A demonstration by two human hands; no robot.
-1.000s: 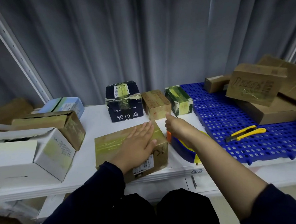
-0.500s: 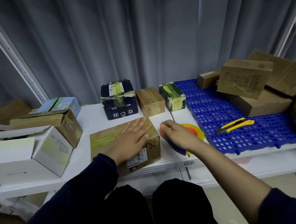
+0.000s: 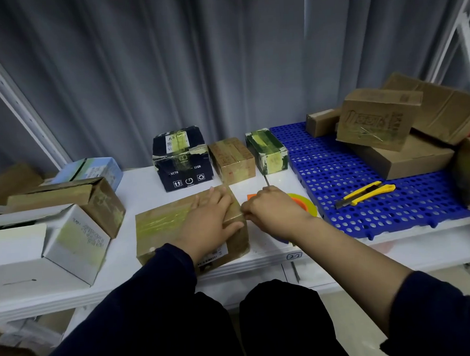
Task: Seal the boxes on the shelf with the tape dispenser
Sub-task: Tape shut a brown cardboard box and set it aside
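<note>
Pressing flat with straight fingers, the left hand (image 3: pixel 209 220) is lying on the right part of the top of the box (image 3: pixel 162 229), and its thumb is reaching over the near edge. The right hand (image 3: pixel 271 211) is curling around the dispenser (image 3: pixel 305 205), gripping it, with its fingertips meeting the box's right edge just beside the left hand. Most of the dispenser is hiding under that hand; only an orange corner, a yellow disc and a bit of blue are showing, low against the white shelf (image 3: pixel 138 189). The box is sitting at the shelf's front edge, and a strip of yellowish tape (image 3: pixel 159 221) is shining across its left half. Behind it, a dark box (image 3: pixel 182 164), a small brown box (image 3: pixel 233 161) and a green-taped box (image 3: pixel 268 153) are standing in a row. To the right, a yellow knife (image 3: pixel 367 193) is lying on a blue mat (image 3: pixel 324 172), with brown cartons (image 3: pixel 379 119) piling up behind it. A white carton (image 3: pixel 67 248) is sitting at the left.
</note>
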